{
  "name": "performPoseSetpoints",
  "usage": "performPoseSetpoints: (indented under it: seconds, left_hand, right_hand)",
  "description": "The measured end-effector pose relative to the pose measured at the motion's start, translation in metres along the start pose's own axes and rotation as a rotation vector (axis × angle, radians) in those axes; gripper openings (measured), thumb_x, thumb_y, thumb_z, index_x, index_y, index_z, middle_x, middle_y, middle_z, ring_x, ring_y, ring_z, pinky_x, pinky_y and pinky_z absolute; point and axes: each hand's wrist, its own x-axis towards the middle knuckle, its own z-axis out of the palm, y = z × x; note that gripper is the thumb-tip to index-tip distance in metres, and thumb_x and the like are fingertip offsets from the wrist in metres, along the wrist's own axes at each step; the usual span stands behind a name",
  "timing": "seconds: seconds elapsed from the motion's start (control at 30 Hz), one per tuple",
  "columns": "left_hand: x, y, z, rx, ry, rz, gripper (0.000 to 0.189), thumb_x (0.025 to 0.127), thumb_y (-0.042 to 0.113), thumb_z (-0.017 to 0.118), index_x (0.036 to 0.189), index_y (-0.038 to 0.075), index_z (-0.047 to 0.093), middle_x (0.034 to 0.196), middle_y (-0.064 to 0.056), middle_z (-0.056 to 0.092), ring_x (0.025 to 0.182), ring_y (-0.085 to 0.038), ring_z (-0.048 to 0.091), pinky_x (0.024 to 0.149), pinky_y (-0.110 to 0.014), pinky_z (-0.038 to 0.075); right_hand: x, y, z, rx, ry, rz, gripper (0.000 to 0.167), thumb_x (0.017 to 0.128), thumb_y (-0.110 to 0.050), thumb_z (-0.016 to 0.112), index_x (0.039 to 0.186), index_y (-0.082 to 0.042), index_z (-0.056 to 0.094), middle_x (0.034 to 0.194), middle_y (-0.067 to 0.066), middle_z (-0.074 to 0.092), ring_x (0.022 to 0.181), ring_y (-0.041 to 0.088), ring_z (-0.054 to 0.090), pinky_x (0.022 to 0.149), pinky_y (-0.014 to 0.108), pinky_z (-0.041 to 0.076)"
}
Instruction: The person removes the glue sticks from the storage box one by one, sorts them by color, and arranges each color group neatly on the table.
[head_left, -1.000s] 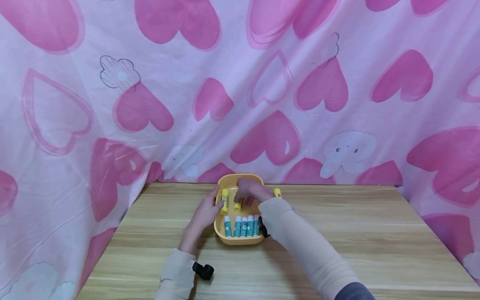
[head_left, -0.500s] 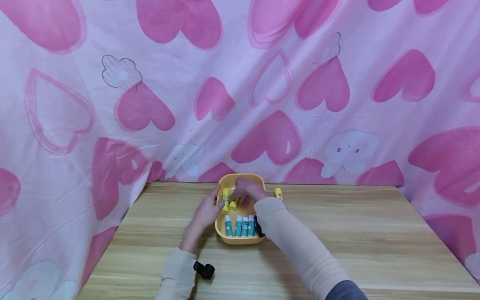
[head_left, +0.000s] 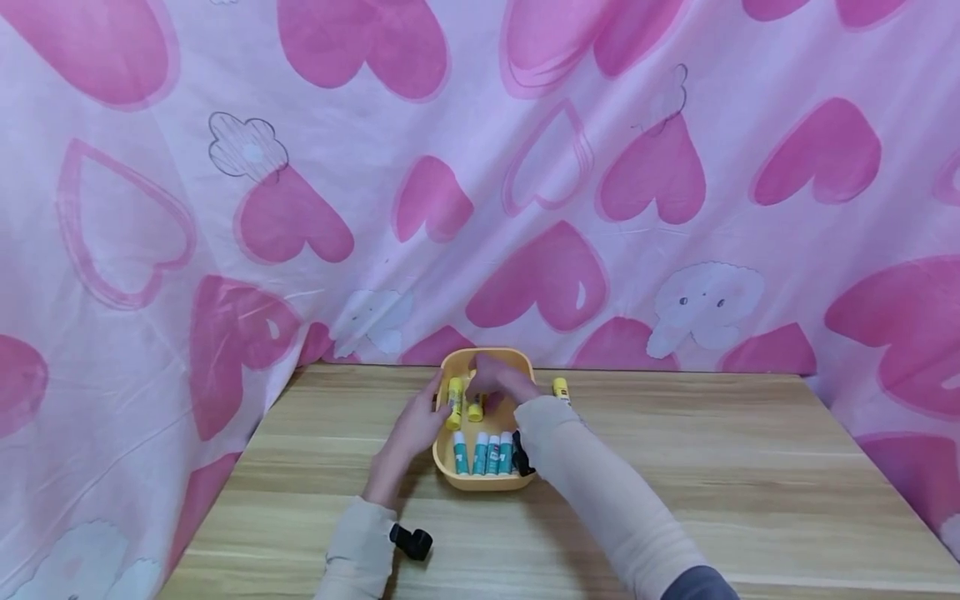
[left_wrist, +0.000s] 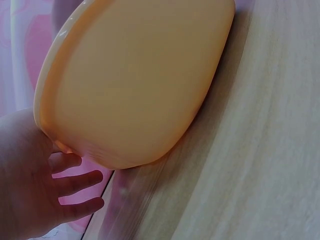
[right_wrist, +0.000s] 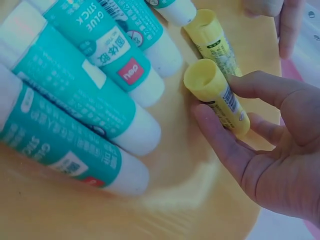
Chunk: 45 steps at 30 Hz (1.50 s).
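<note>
My left hand (head_left: 416, 422) grips the left side of a yellow-orange plastic basket (head_left: 483, 484), thumb over the rim. In the left wrist view, its other fingers spread along the outer wall. Reaching inside, my right hand (head_left: 501, 379) pinches a small yellow glue stick (right_wrist: 220, 100) between thumb and fingers. A second yellow glue stick (right_wrist: 214, 42) lies along the basket's left wall, right beside the held one. Several teal glue sticks with white caps (head_left: 492, 454) lie in a row at the near end, partly hidden by the right wrist's camera in the head view.
Another yellow glue stick (head_left: 561, 389) is on the wooden table (head_left: 712, 467) right of the basket, partly hidden behind my right sleeve. A pink heart-patterned curtain (head_left: 540, 275) hangs close behind the basket at the table's back edge.
The yellow glue stick in my right hand tilted towards the left wall half a second ago and now lies straighter, slightly farther right. My left hand keeps its place on the basket.
</note>
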Motion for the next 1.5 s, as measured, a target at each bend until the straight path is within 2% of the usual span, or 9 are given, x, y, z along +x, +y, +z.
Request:
performPoseSetpoints:
  seconds: [0.2,0.43,0.8,1.0,1.33,1.5]
  left_hand:
    - [-0.001,-0.002,-0.001,0.0,0.005,-0.01,0.068,0.099,0.019,0.055,0.159,0.016,0.024,0.159,-0.012,0.036,0.141,-0.03,0.043,0.117,-0.051,0.036]
    - [-0.001,-0.002,0.001,-0.014,-0.009,-0.001,0.069,0.099,0.019,0.054,0.159,0.016,0.022,0.16,-0.013,0.034,0.142,-0.032,0.041,0.117,-0.051,0.036]
    - [-0.002,-0.005,0.001,-0.013,-0.024,-0.006,0.068,0.1,0.021,0.052,0.16,0.017,0.021,0.161,-0.011,0.034,0.143,-0.031,0.04,0.117,-0.052,0.036]
    - [-0.002,-0.003,0.002,-0.019,-0.02,-0.008,0.068,0.1,0.021,0.052,0.16,0.017,0.021,0.161,-0.012,0.034,0.143,-0.032,0.04,0.118,-0.052,0.034]
    - [-0.001,0.0,0.001,-0.003,-0.007,0.02,0.068,0.1,0.02,0.053,0.159,0.013,0.022,0.161,-0.013,0.033,0.145,-0.032,0.036,0.12,-0.051,0.031]
    - [-0.001,0.001,0.0,-0.003,-0.011,0.015,0.067,0.1,0.02,0.053,0.159,0.013,0.022,0.162,-0.012,0.031,0.146,-0.032,0.034,0.12,-0.05,0.029]
  right_hand:
    - [-0.004,0.0,-0.003,-0.023,-0.018,-0.033,0.067,0.086,-0.008,0.072,0.145,-0.006,0.041,0.112,0.013,0.06,0.079,0.025,0.069,0.074,0.039,0.063]
    - [-0.012,-0.002,-0.012,-0.001,-0.005,-0.074,0.068,0.088,-0.01,0.069,0.147,-0.008,0.034,0.106,0.014,0.06,0.075,0.028,0.068,0.072,0.041,0.063]
    - [-0.023,-0.003,-0.024,0.03,0.022,-0.199,0.066,0.09,-0.013,0.069,0.144,-0.006,0.032,0.103,0.016,0.059,0.068,0.025,0.067,0.07,0.046,0.063]
    - [-0.029,0.0,-0.031,0.051,0.04,-0.237,0.065,0.089,-0.014,0.068,0.143,-0.008,0.033,0.1,0.014,0.06,0.066,0.023,0.065,0.063,0.041,0.062]
    - [-0.041,0.007,-0.048,0.134,0.063,-0.237,0.068,0.09,-0.012,0.067,0.149,-0.01,0.031,0.109,0.018,0.058,0.07,0.023,0.066,0.066,0.041,0.062]
    - [-0.047,0.011,-0.057,0.14,0.076,-0.231,0.065,0.09,-0.014,0.068,0.146,-0.015,0.034,0.109,0.019,0.057,0.072,0.024,0.065,0.073,0.048,0.062]
